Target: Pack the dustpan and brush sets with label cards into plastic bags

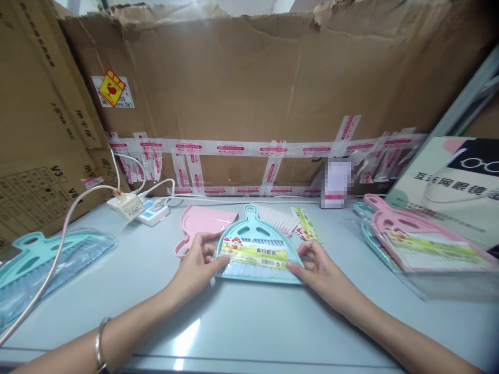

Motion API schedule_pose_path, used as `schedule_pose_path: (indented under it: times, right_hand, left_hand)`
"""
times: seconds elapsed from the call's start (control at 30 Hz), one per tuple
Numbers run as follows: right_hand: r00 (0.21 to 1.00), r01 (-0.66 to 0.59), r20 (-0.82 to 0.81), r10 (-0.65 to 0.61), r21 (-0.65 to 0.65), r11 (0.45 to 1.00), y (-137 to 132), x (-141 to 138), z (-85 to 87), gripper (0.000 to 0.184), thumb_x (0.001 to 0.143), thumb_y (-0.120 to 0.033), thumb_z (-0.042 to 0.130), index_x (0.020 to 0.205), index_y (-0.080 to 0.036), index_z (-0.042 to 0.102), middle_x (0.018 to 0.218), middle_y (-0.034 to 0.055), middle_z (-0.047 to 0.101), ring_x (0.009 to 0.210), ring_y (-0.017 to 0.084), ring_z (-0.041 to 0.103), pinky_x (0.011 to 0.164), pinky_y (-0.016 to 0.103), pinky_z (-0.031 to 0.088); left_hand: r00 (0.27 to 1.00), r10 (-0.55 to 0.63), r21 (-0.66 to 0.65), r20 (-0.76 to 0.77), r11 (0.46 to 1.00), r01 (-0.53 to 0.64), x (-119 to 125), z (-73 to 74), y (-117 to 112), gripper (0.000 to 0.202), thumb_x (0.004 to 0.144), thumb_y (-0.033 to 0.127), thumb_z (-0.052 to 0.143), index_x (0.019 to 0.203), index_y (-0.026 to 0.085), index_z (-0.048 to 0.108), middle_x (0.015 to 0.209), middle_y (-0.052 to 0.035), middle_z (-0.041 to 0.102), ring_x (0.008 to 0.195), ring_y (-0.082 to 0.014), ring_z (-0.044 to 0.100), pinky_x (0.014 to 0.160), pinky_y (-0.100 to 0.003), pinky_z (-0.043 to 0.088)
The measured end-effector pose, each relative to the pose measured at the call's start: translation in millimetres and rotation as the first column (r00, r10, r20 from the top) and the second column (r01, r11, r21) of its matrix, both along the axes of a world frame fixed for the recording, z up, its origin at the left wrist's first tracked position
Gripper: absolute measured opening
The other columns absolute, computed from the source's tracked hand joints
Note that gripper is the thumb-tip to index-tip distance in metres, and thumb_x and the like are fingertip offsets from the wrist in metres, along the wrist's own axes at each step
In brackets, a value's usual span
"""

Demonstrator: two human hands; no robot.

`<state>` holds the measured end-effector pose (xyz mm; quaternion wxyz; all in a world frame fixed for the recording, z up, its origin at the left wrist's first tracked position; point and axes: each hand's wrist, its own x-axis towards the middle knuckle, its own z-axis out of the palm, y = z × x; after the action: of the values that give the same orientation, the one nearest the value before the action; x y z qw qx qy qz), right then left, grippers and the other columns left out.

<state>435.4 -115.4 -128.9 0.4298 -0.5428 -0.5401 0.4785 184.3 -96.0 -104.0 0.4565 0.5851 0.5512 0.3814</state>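
Observation:
A mint-green dustpan (251,223) with a brush (249,269) lying in it is held at the middle of the table, its handle pointing away from me. A printed label band (257,253) runs across both. My left hand (202,257) grips the dustpan's left edge, thumb on top. On the right edge, my right hand (314,265) pinches it the same way. Behind it lie a pink dustpan (206,221), a brush with white bristles (275,218) and a loose printed label (307,224), all partly covered by the green set.
Wrapped dustpan sets lie on both sides: a green one (58,259) at left, a pink one (424,234) over a green one at right. A power strip (154,212) with cables, a phone (336,183) and large cardboard boxes (234,88) stand at the back.

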Motion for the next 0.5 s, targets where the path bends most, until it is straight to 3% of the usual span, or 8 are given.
schedule_pose_path:
  times: [0.07, 0.13, 0.2, 0.3, 0.4, 0.5]
  right_hand:
    - [0.999, 0.019, -0.041, -0.019, 0.010, 1.000, 1, -1, 0.8, 0.050, 0.070, -0.052, 0.064, 0.095, -0.024, 0.031, 0.086, -0.0020, 0.053, 0.065, 0.011, 0.055, 0.057, 0.025, 0.042]
    - [1.000, 0.011, -0.011, -0.011, -0.022, 1.000, 1, -3, 4.3, 0.054, 0.071, -0.053, 0.063, 0.103, -0.024, 0.030, 0.087, -0.0018, 0.053, 0.061, 0.010, 0.053, 0.052, 0.024, 0.041]
    - [0.999, -0.022, 0.032, 0.023, -0.049, 0.999, 1, -7, 8.3, 0.055, 0.073, -0.052, 0.061, 0.106, -0.024, 0.028, 0.085, -0.0022, 0.053, 0.060, 0.010, 0.053, 0.052, 0.024, 0.041]
    - [0.999, -0.033, 0.042, 0.033, 0.001, 0.999, 1, -12, 10.5, 0.056, 0.074, -0.053, 0.060, 0.108, -0.024, 0.027, 0.093, 0.0015, 0.054, 0.076, 0.015, 0.060, 0.066, 0.029, 0.048]
    - [1.000, -0.006, 0.011, 0.006, 0.059, 0.998, 0, -17, 9.4, 0.061, 0.071, -0.056, 0.060, 0.109, -0.023, 0.027, 0.098, 0.0051, 0.055, 0.087, 0.019, 0.061, 0.075, 0.034, 0.049]
    - [0.996, 0.041, -0.084, -0.036, 0.050, 0.998, -3, -19, 12.3, 0.064, 0.069, -0.055, 0.063, 0.112, -0.024, 0.027, 0.100, 0.0053, 0.057, 0.085, 0.018, 0.061, 0.066, 0.028, 0.049]
  left_hand:
    - [0.999, -0.031, -0.023, -0.014, 0.999, 0.031, 1, 1.9, 0, 0.057, 0.071, 0.038, 0.060, 0.116, 0.016, 0.035, 0.081, -0.0008, 0.057, 0.066, -0.0149, 0.058, 0.056, -0.026, 0.042]
    - [0.999, -0.033, -0.031, -0.017, 0.999, 0.032, 2, 3.9, 0, 0.056, 0.072, 0.035, 0.058, 0.119, 0.015, 0.037, 0.088, -0.0040, 0.060, 0.073, -0.0171, 0.060, 0.056, -0.026, 0.043]
    - [1.000, -0.023, -0.035, 0.010, 0.999, 0.023, 3, 5.3, 0, 0.055, 0.072, 0.031, 0.055, 0.121, 0.014, 0.038, 0.102, -0.0090, 0.061, 0.087, -0.0198, 0.061, 0.065, -0.029, 0.047]
    - [1.000, 0.003, -0.015, 0.019, 1.000, -0.003, 5, 4.5, 3, 0.052, 0.072, 0.030, 0.054, 0.120, 0.013, 0.044, 0.118, -0.0129, 0.057, 0.106, -0.0234, 0.057, 0.083, -0.034, 0.047]
    - [1.000, 0.000, 0.021, 0.011, 1.000, 0.000, 3, 2.5, 4, 0.053, 0.072, 0.036, 0.058, 0.119, 0.013, 0.048, 0.120, -0.0128, 0.057, 0.108, -0.0252, 0.056, 0.087, -0.036, 0.046]
    - [0.997, -0.066, 0.029, 0.033, 0.997, 0.065, 1, 5.1, 0, 0.054, 0.074, 0.042, 0.060, 0.119, 0.013, 0.050, 0.117, -0.0117, 0.059, 0.101, -0.0245, 0.059, 0.079, -0.033, 0.049]
